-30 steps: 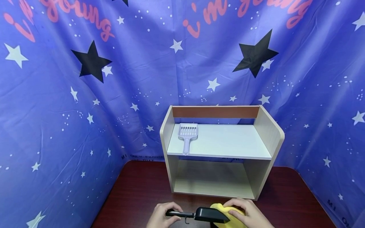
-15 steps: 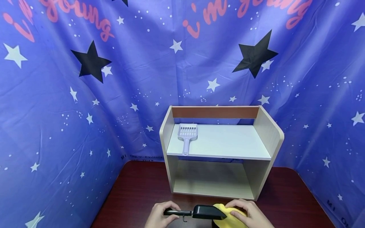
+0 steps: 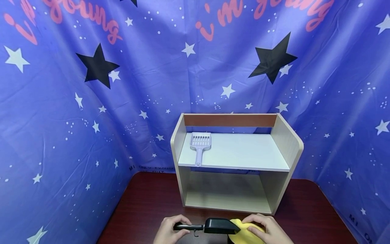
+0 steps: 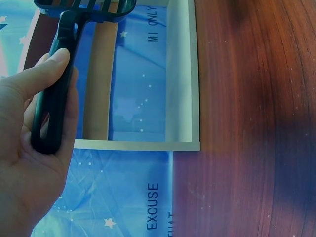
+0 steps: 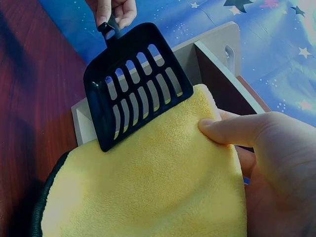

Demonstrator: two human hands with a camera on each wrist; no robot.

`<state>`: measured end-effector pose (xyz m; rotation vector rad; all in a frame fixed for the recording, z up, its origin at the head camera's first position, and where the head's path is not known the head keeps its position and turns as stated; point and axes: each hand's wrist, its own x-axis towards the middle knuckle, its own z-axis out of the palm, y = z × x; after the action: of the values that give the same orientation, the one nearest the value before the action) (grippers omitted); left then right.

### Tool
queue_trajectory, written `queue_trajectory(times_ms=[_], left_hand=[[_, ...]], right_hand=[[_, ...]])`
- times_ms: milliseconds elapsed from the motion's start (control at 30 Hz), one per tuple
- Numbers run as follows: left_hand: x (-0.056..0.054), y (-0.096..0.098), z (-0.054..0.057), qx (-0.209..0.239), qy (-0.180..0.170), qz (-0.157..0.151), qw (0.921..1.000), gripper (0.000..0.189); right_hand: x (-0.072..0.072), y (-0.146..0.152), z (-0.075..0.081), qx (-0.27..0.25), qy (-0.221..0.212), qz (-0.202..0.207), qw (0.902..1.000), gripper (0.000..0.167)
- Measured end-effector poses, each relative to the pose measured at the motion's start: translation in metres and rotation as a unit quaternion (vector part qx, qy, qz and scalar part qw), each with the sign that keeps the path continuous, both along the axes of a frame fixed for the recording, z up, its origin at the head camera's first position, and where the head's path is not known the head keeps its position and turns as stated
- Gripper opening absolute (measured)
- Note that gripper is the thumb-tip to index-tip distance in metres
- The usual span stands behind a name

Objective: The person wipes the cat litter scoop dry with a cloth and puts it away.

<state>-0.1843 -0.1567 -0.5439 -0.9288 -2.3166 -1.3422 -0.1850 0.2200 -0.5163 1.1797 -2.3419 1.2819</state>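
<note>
Blue star-printed fabric hangs behind and at both sides of the dark red counter, its pink lettering cut off by the head view's top edge. Low in that frame, the left hand pinches the handle of a black slotted scoop, thumb on top; the left wrist view crops most of the scoop's head. At lower right, the right hand pinches a yellow cloth between thumb and fingers, the fingers mostly hidden behind it. In the right wrist view the scoop's front edge meets the cloth, whose dark-edged lower part runs out of frame; what lies under it cannot be made out. Right of centre stands a pale two-level shelf, a lilac slotted scoop lying at the left of its white upper board, handle forward.
</note>
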Motion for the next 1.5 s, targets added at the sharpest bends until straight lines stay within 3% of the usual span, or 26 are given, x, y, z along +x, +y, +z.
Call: queue_trajectory(times_ms=[300, 467, 667, 767, 900, 1000, 1100, 1267, 1500], left_hand=[[0.001, 0.0, -0.001, 0.001, 0.001, 0.003, 1.0, 0.022], [0.0, 0.0, -0.003, 0.006, -0.008, 0.01, 0.9999, 0.024], [0.0, 0.0, -0.005, 0.008, -0.023, 0.047, 0.9986, 0.03], [0.0, 0.0, -0.003, 0.003, -0.049, 0.063, 0.9968, 0.028], [0.0, 0.001, 0.002, 0.002, -0.109, 0.077, 0.991, 0.023], [0.0, 0.002, 0.006, 0.007, -0.15, 0.088, 0.9848, 0.021], [0.0, 0.003, 0.008, 0.008, -0.168, 0.099, 0.9808, 0.021], [0.0, 0.007, 0.008, 0.005, -0.163, 0.111, 0.9804, 0.021], [0.001, 0.015, 0.007, 0.003, -0.151, 0.122, 0.981, 0.022]], right_hand=[[0.001, 0.003, -0.002, -0.003, 0.015, 0.002, 0.9999, 0.033], [0.003, 0.005, -0.001, -0.007, 0.005, -0.036, 0.9993, 0.03], [0.005, 0.007, 0.003, -0.013, -0.01, -0.065, 0.9977, 0.026], [0.005, 0.007, 0.005, -0.014, -0.001, -0.07, 0.9975, 0.026], [0.006, 0.006, 0.009, -0.014, -0.002, -0.069, 0.9975, 0.026], [0.007, 0.005, 0.013, -0.016, -0.026, -0.051, 0.9982, 0.025], [0.007, 0.001, 0.016, -0.017, -0.036, -0.032, 0.9987, 0.025], [0.008, -0.011, 0.014, 0.002, -0.003, -0.043, 0.9991, 0.024], [0.007, -0.031, 0.011, 0.036, 0.085, -0.083, 0.9922, 0.028]])
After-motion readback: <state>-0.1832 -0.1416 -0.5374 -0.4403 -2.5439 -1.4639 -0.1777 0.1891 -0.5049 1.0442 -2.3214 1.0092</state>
